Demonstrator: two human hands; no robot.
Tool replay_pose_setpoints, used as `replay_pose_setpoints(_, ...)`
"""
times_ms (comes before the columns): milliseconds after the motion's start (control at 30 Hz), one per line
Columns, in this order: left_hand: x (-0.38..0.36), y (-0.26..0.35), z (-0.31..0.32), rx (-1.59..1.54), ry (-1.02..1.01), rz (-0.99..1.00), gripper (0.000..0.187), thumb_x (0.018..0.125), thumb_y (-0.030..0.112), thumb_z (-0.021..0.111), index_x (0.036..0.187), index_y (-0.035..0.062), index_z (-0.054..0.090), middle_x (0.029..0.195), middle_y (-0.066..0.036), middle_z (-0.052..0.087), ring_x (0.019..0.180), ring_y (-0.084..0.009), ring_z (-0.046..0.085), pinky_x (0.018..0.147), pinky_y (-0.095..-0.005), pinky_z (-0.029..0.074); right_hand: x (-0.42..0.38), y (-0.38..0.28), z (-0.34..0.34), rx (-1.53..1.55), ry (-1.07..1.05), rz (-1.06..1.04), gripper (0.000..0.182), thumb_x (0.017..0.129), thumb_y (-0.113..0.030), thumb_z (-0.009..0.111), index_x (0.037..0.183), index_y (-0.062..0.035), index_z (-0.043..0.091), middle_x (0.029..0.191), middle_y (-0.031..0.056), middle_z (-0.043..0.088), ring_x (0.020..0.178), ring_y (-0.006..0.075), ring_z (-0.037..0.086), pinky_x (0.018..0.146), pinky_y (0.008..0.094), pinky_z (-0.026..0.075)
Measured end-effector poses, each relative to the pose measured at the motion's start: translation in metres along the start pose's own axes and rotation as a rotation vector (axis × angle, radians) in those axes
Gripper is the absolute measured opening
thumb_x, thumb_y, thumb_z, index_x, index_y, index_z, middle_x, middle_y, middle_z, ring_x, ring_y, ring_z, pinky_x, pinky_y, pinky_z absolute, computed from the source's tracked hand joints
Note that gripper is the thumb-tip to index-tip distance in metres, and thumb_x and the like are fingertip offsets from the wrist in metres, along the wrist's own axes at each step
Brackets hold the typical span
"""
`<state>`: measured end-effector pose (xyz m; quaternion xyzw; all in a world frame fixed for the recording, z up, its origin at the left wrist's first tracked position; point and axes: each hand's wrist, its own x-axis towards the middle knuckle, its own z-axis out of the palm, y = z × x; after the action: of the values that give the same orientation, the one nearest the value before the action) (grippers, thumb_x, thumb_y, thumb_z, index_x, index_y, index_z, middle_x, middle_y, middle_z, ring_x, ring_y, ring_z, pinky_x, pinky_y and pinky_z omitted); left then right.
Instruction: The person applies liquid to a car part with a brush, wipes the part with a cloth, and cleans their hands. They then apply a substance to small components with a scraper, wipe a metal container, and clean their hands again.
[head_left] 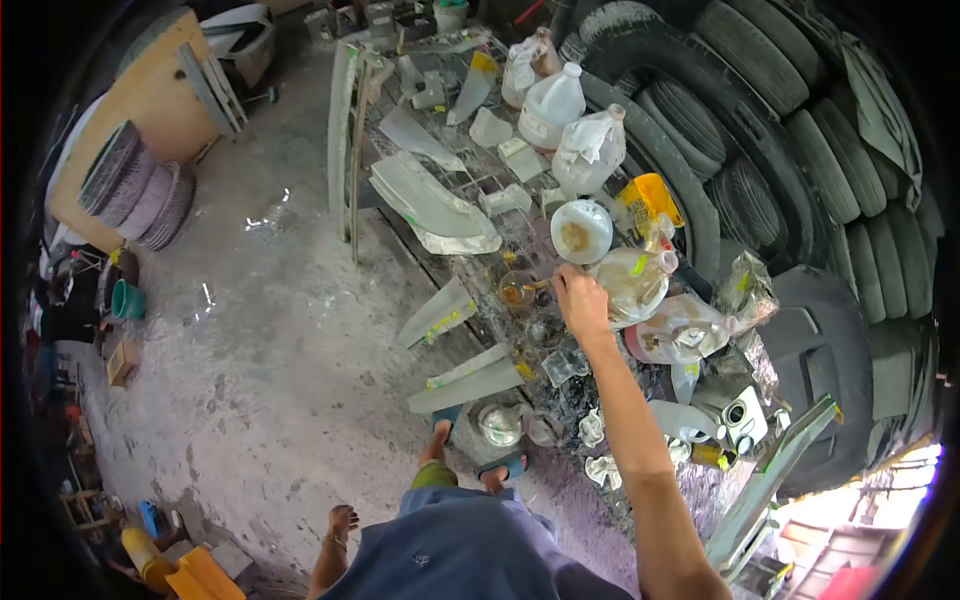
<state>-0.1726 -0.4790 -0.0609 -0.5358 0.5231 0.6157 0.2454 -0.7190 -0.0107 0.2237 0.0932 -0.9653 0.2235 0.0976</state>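
Observation:
My right hand [582,300] is closed on a thin stick-like handle [543,285] whose far end reaches a small clear cup [516,290] with amber contents. That cup stands on the cluttered table, left of the hand. Just above the hand is a white round container [581,232] with brown residue inside. A cloudy plastic jug [632,284] lies directly to the right of my fingers. My left hand [343,520] hangs low beside my body, over the floor, its fingers loosely curled and small in view; no held object shows.
Several plastic jugs [588,150] line the table's right side, beside stacked tyres [765,200]. Pale moulded pieces [435,203] lie on the left part and overhang the edge. A round clear container [500,425] is near my sandalled feet. Wheel rims [140,190] stand far left.

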Motion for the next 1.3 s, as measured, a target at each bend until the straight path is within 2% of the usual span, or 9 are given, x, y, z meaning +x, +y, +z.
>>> replay_pose_setpoints(167, 0.013, -0.004, 0.011, 0.047, -0.193, -0.010, 0.030, 0.087, 0.013, 0.057, 0.110, -0.0053, 0.055, 0.085, -0.020, 0.063, 0.071, -0.0302, 0.064, 0.063, -0.0429, 0.055, -0.008, -0.011, -0.015, 0.073, -0.021, 0.238, 0.009, 0.083, -0.015, 0.059, 0.082, -0.0059, 0.061, 0.077, 0.0166, 0.064, 0.074, 0.0378, 0.061, 0.066, 0.0456, 0.048)
replay_pose_setpoints(333, 0.018, 0.063, 0.055, 0.199, -0.058, -0.183, 0.041, 0.089, 0.022, 0.057, 0.119, -0.0042, 0.050, 0.106, -0.019, 0.062, 0.091, -0.0312, 0.063, 0.071, -0.0449, 0.054, -0.069, 0.017, 0.017, -0.079, -0.054, 0.359, 0.011, 0.082, -0.015, 0.062, 0.082, -0.0049, 0.064, 0.072, 0.0162, 0.064, 0.069, 0.0355, 0.063, 0.062, 0.0426, 0.048)
replay_pose_setpoints(400, 0.025, 0.085, 0.075, 0.209, -0.184, -0.274, 0.048, 0.093, 0.035, 0.051, 0.124, -0.0011, 0.047, 0.115, -0.015, 0.060, 0.101, -0.0311, 0.060, 0.080, -0.0452, 0.052, -0.078, 0.027, 0.045, -0.102, -0.060, 0.330, 0.009, 0.083, -0.019, 0.061, 0.083, -0.0091, 0.061, 0.072, 0.0164, 0.064, 0.069, 0.0370, 0.062, 0.063, 0.0458, 0.049)
replay_pose_setpoints(667, 0.001, 0.158, 0.130, 0.247, -0.556, -0.535, 0.055, 0.092, 0.043, 0.050, 0.124, -0.0025, 0.048, 0.115, -0.021, 0.059, 0.102, -0.0323, 0.060, 0.084, -0.0444, 0.051, -0.083, 0.039, 0.087, -0.207, -0.138, 0.382, 0.011, 0.085, -0.020, 0.058, 0.085, -0.0091, 0.056, 0.069, 0.0182, 0.063, 0.065, 0.0405, 0.062, 0.060, 0.0497, 0.050)
replay_pose_setpoints(867, -0.034, 0.243, 0.109, 0.164, -0.779, -0.819, 0.060, 0.092, 0.048, 0.049, 0.123, -0.0035, 0.048, 0.116, -0.026, 0.058, 0.104, -0.0332, 0.060, 0.087, -0.0437, 0.050, -0.093, 0.045, 0.082, -0.299, -0.075, 0.256, 0.017, 0.088, -0.014, 0.047, 0.099, -0.0105, 0.060, 0.076, 0.0160, 0.065, 0.066, 0.0342, 0.065, 0.060, 0.0456, 0.052)
replay_pose_setpoints(933, 0.016, 0.239, 0.078, 0.247, -0.845, -0.674, 0.066, 0.093, 0.055, 0.040, 0.129, -0.0008, 0.045, 0.117, -0.027, 0.057, 0.105, -0.0336, 0.059, 0.091, -0.0429, 0.048, -0.092, 0.024, 0.056, -0.246, -0.051, 0.384, 0.028, 0.088, -0.015, 0.051, 0.114, -0.0114, 0.059, 0.076, 0.0183, 0.064, 0.068, 0.0353, 0.064, 0.060, 0.0453, 0.051)
replay_pose_setpoints(1033, 0.040, 0.249, 0.061, 0.124, -0.722, 0.030, 0.063, 0.092, 0.051, 0.046, 0.131, 0.0017, 0.040, 0.111, -0.024, 0.062, 0.101, -0.0304, 0.063, 0.085, -0.0381, 0.049, -0.110, -0.003, 0.020, 0.010, 0.119, 0.455, 0.036, 0.087, -0.011, 0.056, 0.122, -0.0098, 0.057, 0.071, 0.0195, 0.060, 0.060, 0.0341, 0.059, 0.058, 0.0415, 0.047)
replay_pose_setpoints(1133, 0.093, 0.241, 0.071, 0.160, -0.175, 0.175, 0.052, 0.091, 0.044, 0.053, 0.126, 0.0070, 0.047, 0.103, -0.009, 0.063, 0.085, -0.0202, 0.062, 0.075, -0.0340, 0.050, -0.152, -0.033, -0.001, 0.244, 0.084, 0.543, 0.030, 0.089, -0.007, 0.054, 0.119, -0.0054, 0.059, 0.065, 0.0111, 0.054, 0.055, 0.0153, 0.049, 0.055, 0.0295, 0.042)
replay_pose_setpoints(1300, 0.067, 0.231, 0.083, 0.448, -0.272, 0.166, 0.037, 0.090, 0.036, 0.056, 0.115, 0.0083, 0.056, 0.097, -0.005, 0.062, 0.081, -0.0166, 0.059, 0.065, -0.0341, 0.050, -0.287, -0.046, 0.025, 0.462, -0.162, 0.542, 0.025, 0.087, -0.005, 0.052, 0.109, -0.0017, 0.061, 0.064, 0.0113, 0.059, 0.053, 0.0158, 0.057, 0.049, 0.0311, 0.045)
